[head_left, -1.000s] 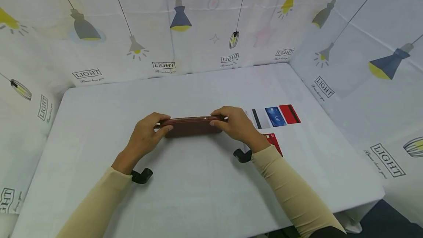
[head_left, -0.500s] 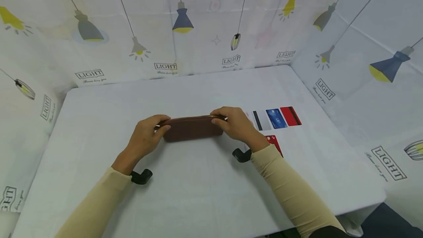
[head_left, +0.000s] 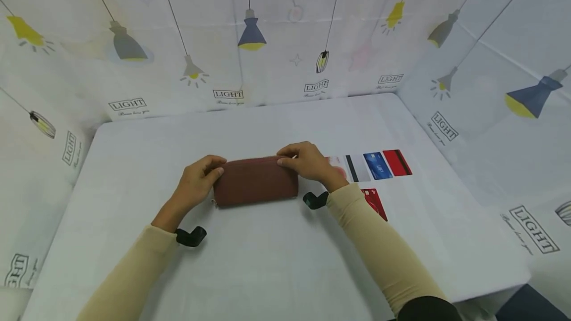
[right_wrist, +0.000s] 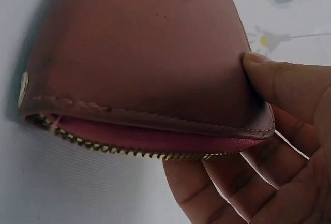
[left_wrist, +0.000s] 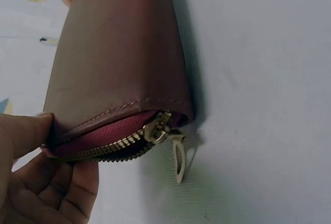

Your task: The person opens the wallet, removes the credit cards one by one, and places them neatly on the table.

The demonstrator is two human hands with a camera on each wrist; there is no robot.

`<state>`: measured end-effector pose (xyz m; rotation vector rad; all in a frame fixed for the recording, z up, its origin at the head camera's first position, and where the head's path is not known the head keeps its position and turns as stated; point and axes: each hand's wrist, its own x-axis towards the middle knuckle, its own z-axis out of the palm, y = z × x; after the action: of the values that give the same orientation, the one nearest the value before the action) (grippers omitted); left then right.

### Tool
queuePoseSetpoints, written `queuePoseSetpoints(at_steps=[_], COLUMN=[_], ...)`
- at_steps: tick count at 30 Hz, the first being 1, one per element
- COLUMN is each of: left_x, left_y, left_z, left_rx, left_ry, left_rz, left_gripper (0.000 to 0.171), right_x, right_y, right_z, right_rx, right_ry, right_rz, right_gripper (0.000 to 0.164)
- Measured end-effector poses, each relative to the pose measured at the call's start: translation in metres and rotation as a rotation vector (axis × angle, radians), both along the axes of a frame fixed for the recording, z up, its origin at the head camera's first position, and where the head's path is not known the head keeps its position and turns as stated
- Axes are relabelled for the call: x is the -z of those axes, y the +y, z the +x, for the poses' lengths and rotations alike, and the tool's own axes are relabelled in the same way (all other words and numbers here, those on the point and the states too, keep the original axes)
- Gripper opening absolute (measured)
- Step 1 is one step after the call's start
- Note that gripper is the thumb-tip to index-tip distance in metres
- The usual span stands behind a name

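A brown zip wallet lies tilted in the middle of the table, its broad face toward the head camera. My left hand pinches its far left corner, thumb on the near face and fingers behind. At the far right corner my right hand grips it the same way. In the left wrist view a gold zipper pull hangs at the wallet's end, beside the reddish-pink lining. The right wrist view shows gold zipper teeth along the other end, with my right thumb pressed on the face.
To the right lie a red card with a dark stripe, a blue card and a pale striped card in a row. Another red card lies nearer, partly behind the right sleeve. Lamp-printed cloth walls border the white table.
The wallet has tipped from nearly upright so that more of its broad face shows. My right hand has shifted slightly left with it. Both hands keep their hold.
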<state>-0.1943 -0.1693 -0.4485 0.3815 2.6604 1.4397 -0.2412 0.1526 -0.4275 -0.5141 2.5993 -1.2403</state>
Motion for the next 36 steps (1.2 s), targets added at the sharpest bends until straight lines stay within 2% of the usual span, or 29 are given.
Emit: queuePoseSetpoints(at_steps=[4, 9, 18, 26, 32, 36], left_x=[0.007, 0.015, 0.021, 0.027, 0.029, 0.031], left_y=[0.004, 0.01, 0.01, 0.01, 0.01, 0.008], left_z=[-0.002, -0.003, -0.002, -0.007, -0.016, -0.024], left_rx=[-0.047, -0.106, -0.134, -0.118, -0.093, -0.062], left_ry=[-0.004, 0.006, 0.033, -0.008, -0.048, -0.073], left_rz=[-0.029, -0.091, -0.162, -0.171, -0.174, -0.195], left_gripper=[0.032, 0.029, 0.022, 0.023, 0.03, 0.036], right_x=[0.011, 0.019, 0.023, 0.032, 0.035, 0.034], right_y=[-0.003, -0.008, -0.013, -0.017, -0.021, -0.021], right_z=[-0.005, -0.008, -0.008, -0.014, -0.017, -0.024], right_rx=[0.05, 0.079, 0.084, 0.063, 0.009, -0.012], right_ry=[-0.029, -0.024, 0.016, 0.048, 0.033, 0.015], right_rz=[0.027, 0.061, 0.122, 0.246, 0.327, 0.34], right_gripper=[0.03, 0.031, 0.023, 0.022, 0.033, 0.04])
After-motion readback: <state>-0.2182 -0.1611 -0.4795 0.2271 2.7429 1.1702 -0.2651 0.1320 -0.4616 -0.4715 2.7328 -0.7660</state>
